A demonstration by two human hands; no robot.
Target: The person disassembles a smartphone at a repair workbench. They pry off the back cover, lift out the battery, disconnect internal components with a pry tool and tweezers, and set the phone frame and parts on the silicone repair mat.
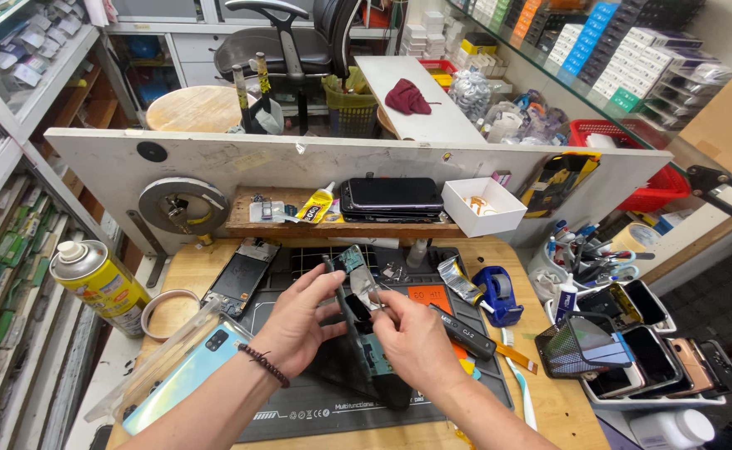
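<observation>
My left hand (299, 321) grips an opened phone body (357, 321), held tilted above a dark work mat (316, 408). Its teal inner boards face me. My right hand (412, 337) pinches a small clear flexible piece (367, 292) at the phone's upper part. A black screwdriver-like tool (464, 332) lies on the mat just right of my right hand. A phone with a shiny blue back (184, 377) rests near my left forearm, under a clear plastic sheet.
A yellow spray can (99, 279) stands at the left beside a tape roll (164, 310). A dismantled phone (241, 277) lies at the mat's far left. A blue tape dispenser (497, 292), a tool cup (578, 254), a mesh basket (581, 346) and trays of phones (666, 354) fill the right. A shelf holds stacked phones (391, 198) and a white box (482, 206).
</observation>
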